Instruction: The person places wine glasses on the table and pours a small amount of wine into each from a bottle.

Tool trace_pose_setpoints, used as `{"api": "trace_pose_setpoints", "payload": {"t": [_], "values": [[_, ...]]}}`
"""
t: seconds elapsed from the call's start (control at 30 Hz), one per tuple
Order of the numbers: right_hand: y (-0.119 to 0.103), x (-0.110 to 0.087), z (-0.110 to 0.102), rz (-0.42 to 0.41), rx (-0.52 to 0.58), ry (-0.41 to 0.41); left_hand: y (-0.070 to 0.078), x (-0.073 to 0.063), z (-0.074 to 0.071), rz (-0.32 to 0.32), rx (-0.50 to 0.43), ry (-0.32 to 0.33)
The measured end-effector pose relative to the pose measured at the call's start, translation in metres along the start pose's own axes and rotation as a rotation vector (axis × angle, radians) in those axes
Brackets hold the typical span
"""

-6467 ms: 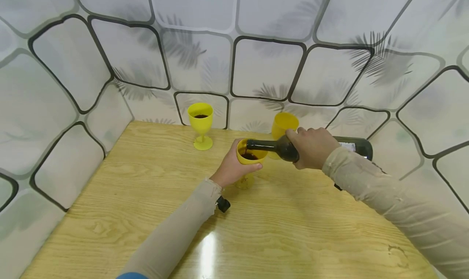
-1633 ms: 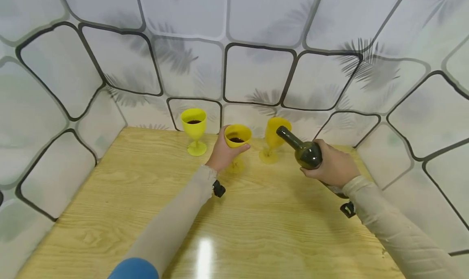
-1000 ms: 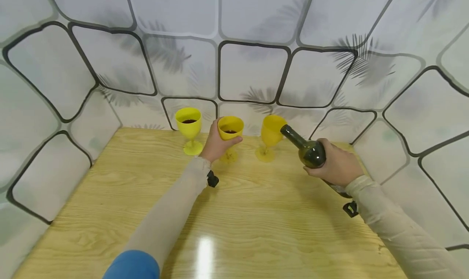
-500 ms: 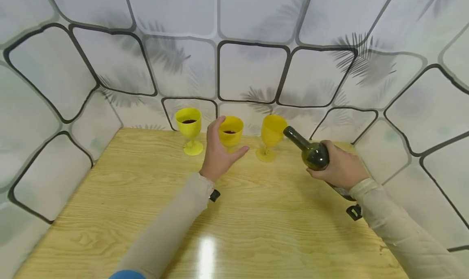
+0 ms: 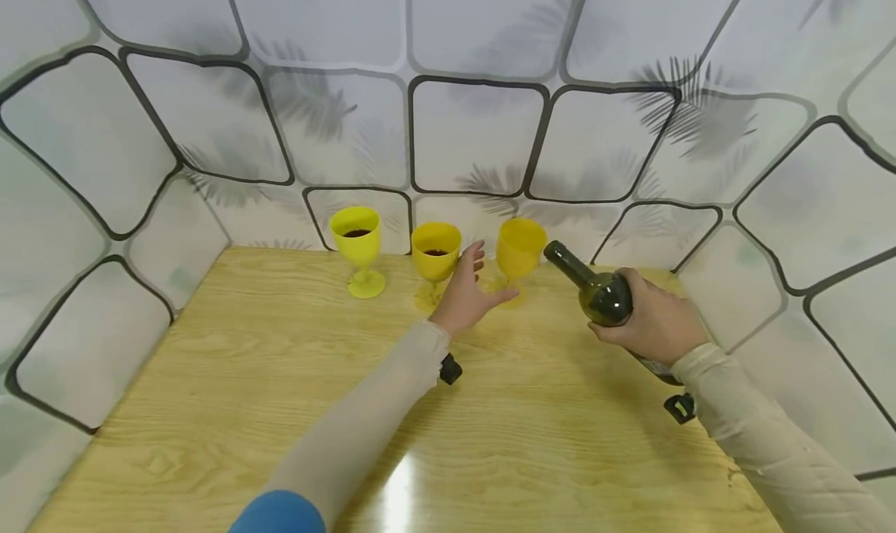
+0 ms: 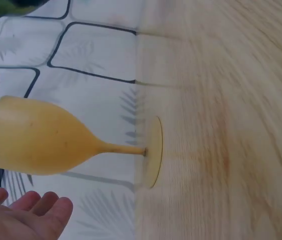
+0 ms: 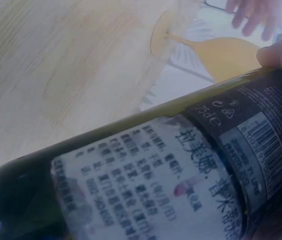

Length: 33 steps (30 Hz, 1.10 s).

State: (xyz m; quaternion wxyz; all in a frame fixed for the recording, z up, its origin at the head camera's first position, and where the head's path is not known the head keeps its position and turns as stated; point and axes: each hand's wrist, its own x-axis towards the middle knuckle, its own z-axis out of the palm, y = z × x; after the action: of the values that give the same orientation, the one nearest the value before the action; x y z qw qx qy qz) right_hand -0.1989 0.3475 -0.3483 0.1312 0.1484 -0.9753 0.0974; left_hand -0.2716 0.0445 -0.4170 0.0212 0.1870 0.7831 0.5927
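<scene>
Right hand (image 5: 658, 319) grips the tilted green bottle (image 5: 606, 299). Left hand (image 5: 465, 295) — thumb and fingers spread — is near the rightmost yellow goblet (image 5: 520, 250).

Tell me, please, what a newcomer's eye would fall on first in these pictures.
The yellow left cup, middle cup and right cup would probably catch the eye first, lined up at the back of the table; the first two hold dark liquid. Next comes the green bottle, tilted in the right hand and pointing toward the right cup. The left hand is open beside that cup.
</scene>
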Motion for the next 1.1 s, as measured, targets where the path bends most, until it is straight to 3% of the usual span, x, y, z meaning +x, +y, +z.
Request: {"api": "trace_pose_setpoints", "payload": {"t": [0.2, 0.33, 0.63, 0.83, 1.1], "values": [[-0.003, 0.0, -0.001, 0.003, 0.006, -0.004, 0.002, 0.028, 0.01, -0.092, -0.005, 0.058], [-0.005, -0.001, 0.0, 0.006, 0.017, -0.01, 0.002, 0.04, 0.015, -0.118, -0.043, 0.076], [-0.009, -0.001, -0.003, 0.002, 0.01, 0.021, -0.003, 0.05, 0.025, -0.073, -0.095, 0.104], [-0.009, -0.002, -0.004, -0.013, 0.009, 0.058, -0.003, 0.043, 0.024, -0.033, -0.089, 0.115], [-0.007, -0.005, -0.008, -0.016, 0.029, 0.052, 0.002, 0.005, 0.009, -0.009, -0.102, -0.021]]}}
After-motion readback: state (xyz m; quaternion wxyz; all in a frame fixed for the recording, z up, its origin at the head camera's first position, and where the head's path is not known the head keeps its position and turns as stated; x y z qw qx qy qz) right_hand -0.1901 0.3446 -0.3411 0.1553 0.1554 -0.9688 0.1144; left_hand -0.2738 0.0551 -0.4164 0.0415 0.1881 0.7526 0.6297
